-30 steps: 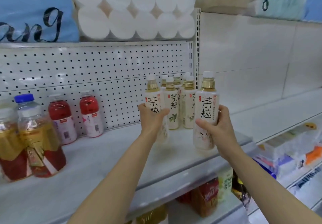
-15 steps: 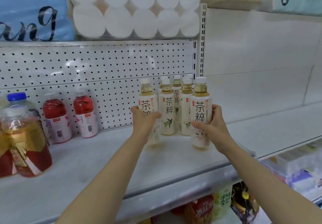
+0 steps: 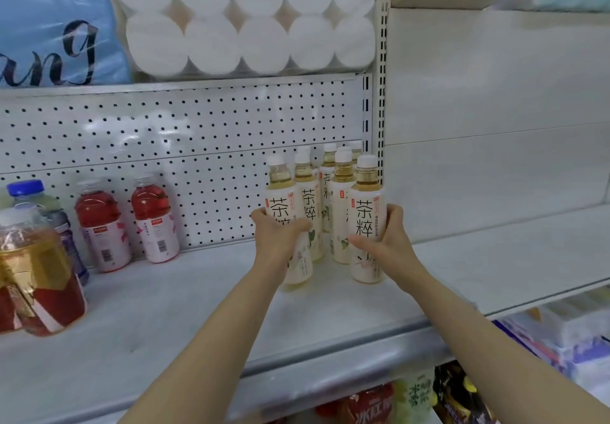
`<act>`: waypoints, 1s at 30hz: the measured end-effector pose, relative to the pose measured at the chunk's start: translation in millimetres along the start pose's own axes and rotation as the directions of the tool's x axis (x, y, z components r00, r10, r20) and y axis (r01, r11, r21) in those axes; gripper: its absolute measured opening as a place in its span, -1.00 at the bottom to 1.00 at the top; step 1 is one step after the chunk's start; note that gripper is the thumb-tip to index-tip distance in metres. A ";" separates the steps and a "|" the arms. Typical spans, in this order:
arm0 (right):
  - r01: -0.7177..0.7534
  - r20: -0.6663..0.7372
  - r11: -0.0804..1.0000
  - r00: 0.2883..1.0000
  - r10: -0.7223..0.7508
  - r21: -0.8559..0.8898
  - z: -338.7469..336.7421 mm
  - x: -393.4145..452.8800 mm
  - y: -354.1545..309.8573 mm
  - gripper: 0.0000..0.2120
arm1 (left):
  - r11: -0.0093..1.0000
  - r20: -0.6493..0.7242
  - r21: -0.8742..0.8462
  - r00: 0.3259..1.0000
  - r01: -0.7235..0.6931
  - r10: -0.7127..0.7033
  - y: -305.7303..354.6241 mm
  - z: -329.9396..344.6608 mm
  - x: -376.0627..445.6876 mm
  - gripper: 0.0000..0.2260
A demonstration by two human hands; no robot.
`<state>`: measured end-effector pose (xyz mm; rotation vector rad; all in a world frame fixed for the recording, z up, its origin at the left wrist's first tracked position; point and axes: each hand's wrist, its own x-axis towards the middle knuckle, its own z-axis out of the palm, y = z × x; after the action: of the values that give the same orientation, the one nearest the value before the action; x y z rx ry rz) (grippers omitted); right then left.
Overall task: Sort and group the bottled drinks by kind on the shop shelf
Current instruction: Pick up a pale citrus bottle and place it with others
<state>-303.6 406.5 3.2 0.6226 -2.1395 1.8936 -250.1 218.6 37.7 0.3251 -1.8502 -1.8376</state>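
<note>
both hands each grip a white-labelled pale tea plastic bottle, at one o'clock on the shelf. full bottles likely feel heavy, rigid, slick; hold mid-label.

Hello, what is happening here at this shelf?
A person is sorting drinks on a shop shelf. The left hand grips one white-label tea bottle and the right hand grips another, both at the front of a cluster of the same tea bottles by the pegboard's right end. Two red drinks and larger bottles stand apart on the left.
</note>
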 end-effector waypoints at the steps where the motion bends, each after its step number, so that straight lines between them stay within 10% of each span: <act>1: 0.004 0.015 1.000 1.000 -0.004 -0.005 -1.1 0.6 0.2 -0.39 | 1.000 0.004 -0.002 1.000 -0.001 0.001 -0.4 2.7 -1.7 -0.45; 30: 0.483 -0.096 0.724 0.796 -0.597 -0.492 2.6 42.4 -29.2 -0.42 | 0.871 0.109 0.423 0.968 -0.252 0.227 -18.2 33.1 -20.0 -0.29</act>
<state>-327.8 394.4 47.1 0.7573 -1.8481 1.0520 -253.3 256.2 17.6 0.1847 -2.2229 -1.2695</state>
